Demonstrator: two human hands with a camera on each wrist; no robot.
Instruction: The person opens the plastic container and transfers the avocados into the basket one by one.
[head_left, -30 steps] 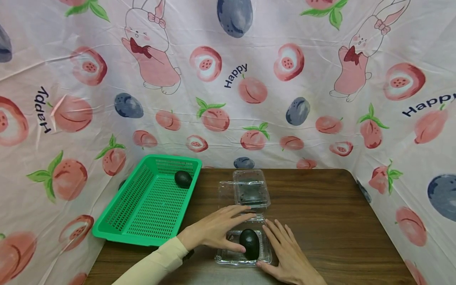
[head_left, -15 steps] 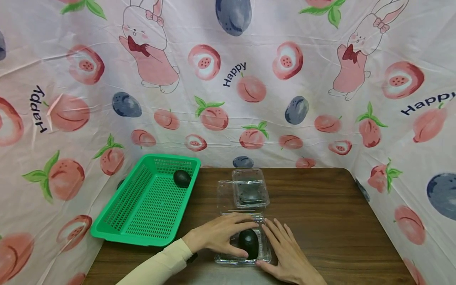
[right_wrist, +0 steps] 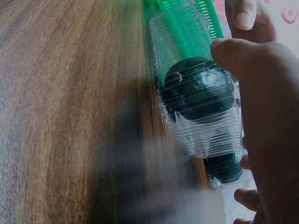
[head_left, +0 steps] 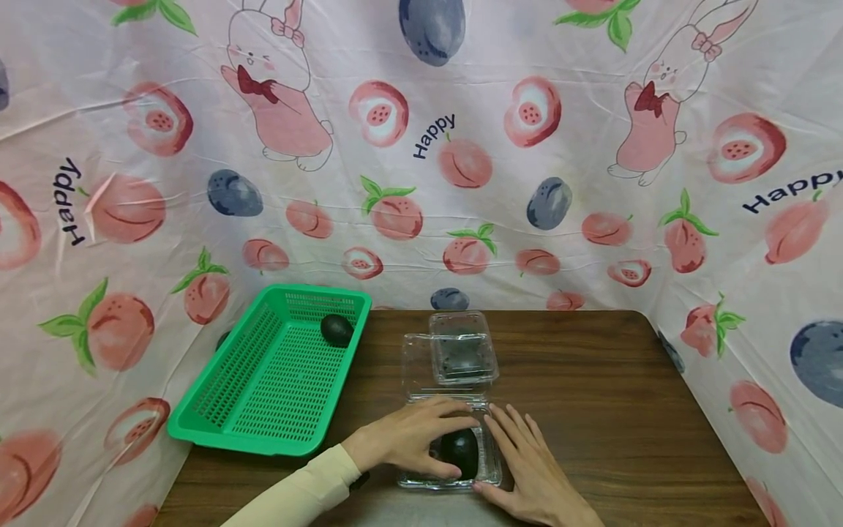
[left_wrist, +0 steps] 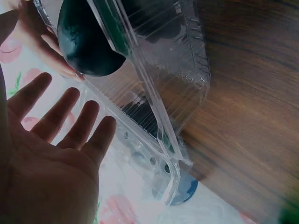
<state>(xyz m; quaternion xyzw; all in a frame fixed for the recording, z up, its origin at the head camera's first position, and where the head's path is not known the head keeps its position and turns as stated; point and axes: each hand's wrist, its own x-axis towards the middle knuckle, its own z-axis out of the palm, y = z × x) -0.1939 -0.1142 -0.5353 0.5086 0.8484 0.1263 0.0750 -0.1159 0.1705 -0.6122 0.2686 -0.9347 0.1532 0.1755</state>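
A dark avocado (head_left: pixel 459 454) lies in the open clear plastic clamshell box (head_left: pixel 489 468), in the head view at the table's front. Over the box's left side reaches my left hand (head_left: pixel 411 443), thumb and fingers spread around the avocado's left side; whether they touch it I cannot tell. The left wrist view shows those fingers (left_wrist: pixel 60 112) straight and slightly apart. Along the box's right side lies my right hand (head_left: pixel 536 468), fingers extended, its thumb on the front right corner. In the right wrist view that thumb (right_wrist: pixel 231 51) rests at the box rim.
A green perforated basket (head_left: pixel 263 439) stands at left, with another avocado (head_left: pixel 337 331) in its far right corner. Behind the open box sits a second clear box (head_left: pixel 464 351) with something dark inside. Patterned cloth (head_left: pixel 487 95) hangs around the wooden table (head_left: pixel 593 388).
My left hand has shifted slightly right and down, its thumb and fingers now further around the avocado. The right hand has stayed at the box's side.
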